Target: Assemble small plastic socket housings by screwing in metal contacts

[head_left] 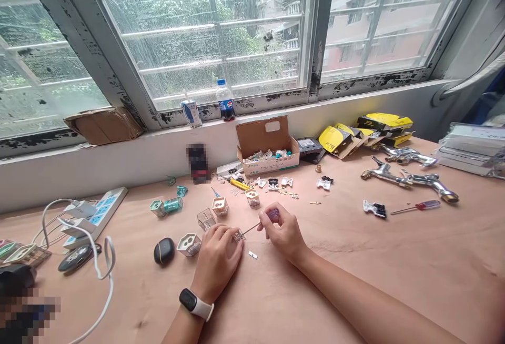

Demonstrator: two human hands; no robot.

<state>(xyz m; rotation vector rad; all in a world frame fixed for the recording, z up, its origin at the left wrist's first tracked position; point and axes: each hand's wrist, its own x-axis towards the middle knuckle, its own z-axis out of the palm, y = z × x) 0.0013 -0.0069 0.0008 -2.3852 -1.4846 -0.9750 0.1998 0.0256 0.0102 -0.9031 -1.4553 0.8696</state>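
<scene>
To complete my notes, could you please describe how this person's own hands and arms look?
The left hand and right hand are ungloved, with no sleeves visible on the forearms. The left wrist carries a wristband with a white strap and a black, rounded face; the right wrist is bare.

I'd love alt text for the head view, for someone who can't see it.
A person's right hand points a screwdriver at a small clear part held by the left hand at a table. Two-holed containers stand nearby; an open box of small parts sits below a window.
</scene>
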